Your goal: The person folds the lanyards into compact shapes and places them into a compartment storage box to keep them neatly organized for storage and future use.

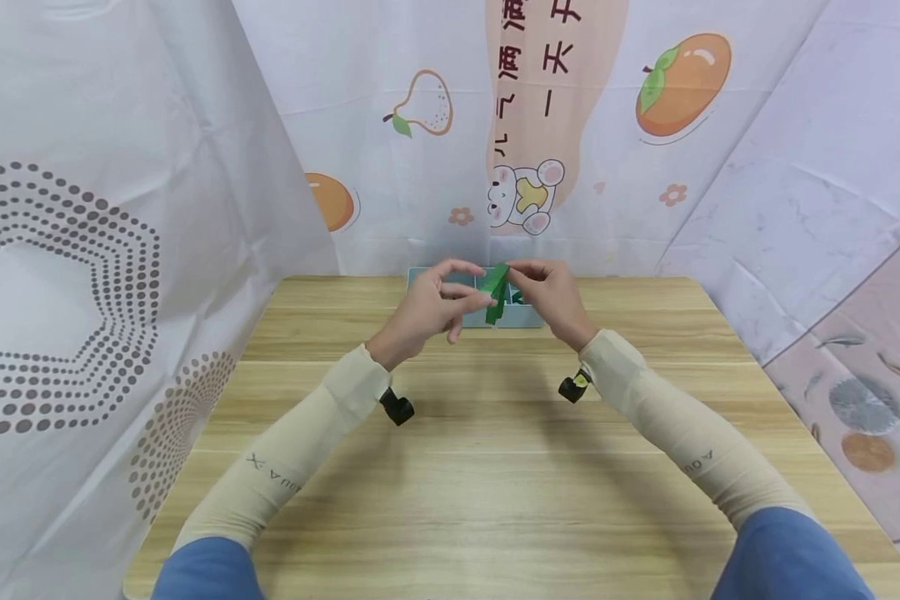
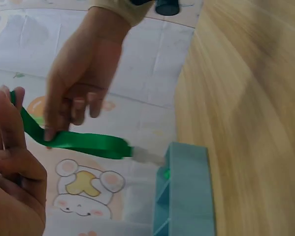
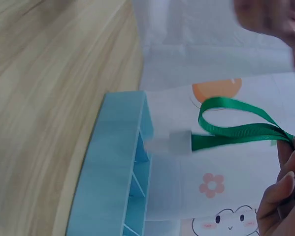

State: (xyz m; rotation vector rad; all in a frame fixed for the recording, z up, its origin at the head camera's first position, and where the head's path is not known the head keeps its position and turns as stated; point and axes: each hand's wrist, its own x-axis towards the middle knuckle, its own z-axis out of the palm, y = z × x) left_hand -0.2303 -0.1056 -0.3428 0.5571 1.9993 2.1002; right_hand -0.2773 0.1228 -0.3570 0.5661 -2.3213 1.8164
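Note:
A green lanyard (image 1: 498,292) with a whitish plastic end piece (image 3: 179,142) hangs over a light-blue divided box (image 1: 521,317). My right hand (image 1: 553,302) pinches its upper part, and the strap folds into a loop in the right wrist view. Opposite it, my left hand (image 1: 427,310) holds another bit of the strap at its fingertips (image 2: 20,96), other fingers spread. The whitish end hangs right at the box's rim in both wrist views. Motion blurs my left hand in the right wrist view.
The box stands at the table's back edge, its compartments split by thin dividers (image 3: 137,184). Something green (image 1: 517,297) lies in the right compartment. A printed curtain (image 1: 390,208) hangs behind the wooden table (image 1: 465,483). Small black cameras (image 1: 397,407) sit at both wrists.

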